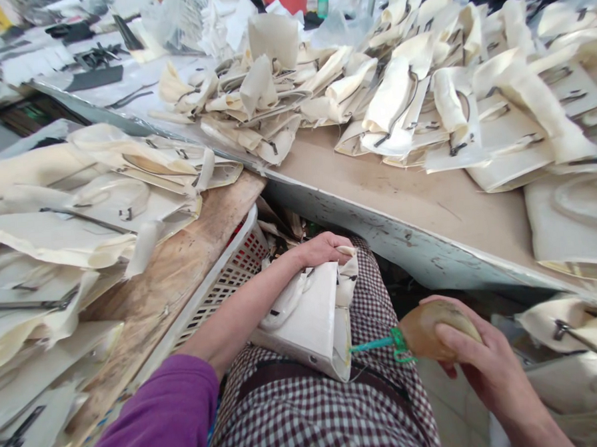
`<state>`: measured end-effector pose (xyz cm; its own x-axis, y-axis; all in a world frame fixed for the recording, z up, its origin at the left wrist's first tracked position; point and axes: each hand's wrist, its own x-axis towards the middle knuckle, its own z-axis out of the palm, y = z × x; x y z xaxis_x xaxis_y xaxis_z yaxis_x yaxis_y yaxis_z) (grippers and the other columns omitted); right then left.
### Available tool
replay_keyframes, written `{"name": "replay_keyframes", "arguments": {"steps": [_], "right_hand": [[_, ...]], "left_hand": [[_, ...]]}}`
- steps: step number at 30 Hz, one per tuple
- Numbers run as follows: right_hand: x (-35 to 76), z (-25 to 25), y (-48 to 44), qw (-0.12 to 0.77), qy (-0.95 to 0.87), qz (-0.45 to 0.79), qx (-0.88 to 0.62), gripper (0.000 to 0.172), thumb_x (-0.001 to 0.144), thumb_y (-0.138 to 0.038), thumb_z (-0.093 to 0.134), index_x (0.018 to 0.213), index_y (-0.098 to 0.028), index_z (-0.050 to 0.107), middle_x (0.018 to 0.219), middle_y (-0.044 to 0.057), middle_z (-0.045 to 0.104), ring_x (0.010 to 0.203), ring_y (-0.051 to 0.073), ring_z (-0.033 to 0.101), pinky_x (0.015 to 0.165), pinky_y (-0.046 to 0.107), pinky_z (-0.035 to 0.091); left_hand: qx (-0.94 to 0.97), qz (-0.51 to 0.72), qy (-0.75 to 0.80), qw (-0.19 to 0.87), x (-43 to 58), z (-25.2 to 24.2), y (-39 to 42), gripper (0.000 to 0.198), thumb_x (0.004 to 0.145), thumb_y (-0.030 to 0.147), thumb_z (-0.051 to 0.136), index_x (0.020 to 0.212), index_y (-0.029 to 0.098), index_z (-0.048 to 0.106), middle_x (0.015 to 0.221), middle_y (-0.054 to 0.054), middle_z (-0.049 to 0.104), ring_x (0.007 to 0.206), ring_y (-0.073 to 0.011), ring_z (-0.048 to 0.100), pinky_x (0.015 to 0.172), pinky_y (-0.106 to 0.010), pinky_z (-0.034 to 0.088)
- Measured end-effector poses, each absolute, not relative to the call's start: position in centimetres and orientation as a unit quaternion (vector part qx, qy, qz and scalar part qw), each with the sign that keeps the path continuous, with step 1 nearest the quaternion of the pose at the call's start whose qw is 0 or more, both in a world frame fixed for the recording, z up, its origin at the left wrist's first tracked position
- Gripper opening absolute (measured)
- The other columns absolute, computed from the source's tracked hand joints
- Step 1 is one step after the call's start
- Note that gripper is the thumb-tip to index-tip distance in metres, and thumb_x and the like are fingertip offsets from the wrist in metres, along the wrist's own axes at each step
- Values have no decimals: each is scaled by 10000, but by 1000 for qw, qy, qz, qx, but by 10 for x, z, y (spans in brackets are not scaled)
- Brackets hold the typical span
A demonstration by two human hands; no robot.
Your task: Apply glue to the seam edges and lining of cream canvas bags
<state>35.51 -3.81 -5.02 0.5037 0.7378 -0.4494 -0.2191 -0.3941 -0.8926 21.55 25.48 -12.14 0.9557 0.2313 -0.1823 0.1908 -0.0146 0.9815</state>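
Head view: a cream, boxy bag with stiff panels [303,313] lies on the person's lap, covered by a brown-and-white checked cloth [309,420], near the corner where two counters meet. The left hand [324,249], its forearm bare below a purple sleeve [156,418], reaches over to the bag's far end, its grip pinching the soft cream flap there. A pale, rounded handle [286,311] lies along the bag's left side.

The right hand [478,347] has its grip wrapped around a plump, amber, translucent bottle [424,330], thumb on top. Bright green wrapping [399,345] circles the bottle's neck, and a slim teal nozzle [375,344] points left, its tip at the bag's right edge; whether it touches cannot be told.

Beside the bag, a white lattice plastic basket [247,253] stands against the right edge of the wooden left counter [181,273], which bears a heap of similar cream bags [107,207]. More cream pieces [512,105] are piled toward the back and right end of the brown-topped far counter [478,207].
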Motion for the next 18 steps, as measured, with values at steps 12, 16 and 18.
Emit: {"name": "replay_keyframes", "arguments": {"steps": [12, 16, 18], "right_hand": [[362, -52, -64, 669, -110, 336, -654, 518, 875, -472, 724, 1316, -229, 603, 1007, 107, 629, 649, 244, 505, 443, 316, 442], [361, -59, -72, 641, -108, 310, -694, 439, 855, -460, 759, 1207, -240, 620, 975, 87, 621, 691, 254, 518, 459, 310, 473], [361, -63, -77, 619, -129, 302, -714, 434, 868, -483, 736, 1204, -241, 606, 976, 95, 621, 675, 262, 524, 442, 323, 477]], "left_hand": [[893, 166, 97, 407, 175, 12, 249, 245, 788, 65, 480, 702, 165, 686, 908, -49, 707, 863, -149, 663, 786, -241, 520], [911, 229, 107, 325, 163, -4, 219, 298, 802, 2, 446, 767, 174, 687, 924, -50, 734, 849, -136, 697, 745, -219, 556], [927, 252, 100, 260, 159, -16, 205, 280, 877, 31, 458, 782, 171, 681, 969, -64, 754, 865, -144, 713, 748, -227, 572]]}}
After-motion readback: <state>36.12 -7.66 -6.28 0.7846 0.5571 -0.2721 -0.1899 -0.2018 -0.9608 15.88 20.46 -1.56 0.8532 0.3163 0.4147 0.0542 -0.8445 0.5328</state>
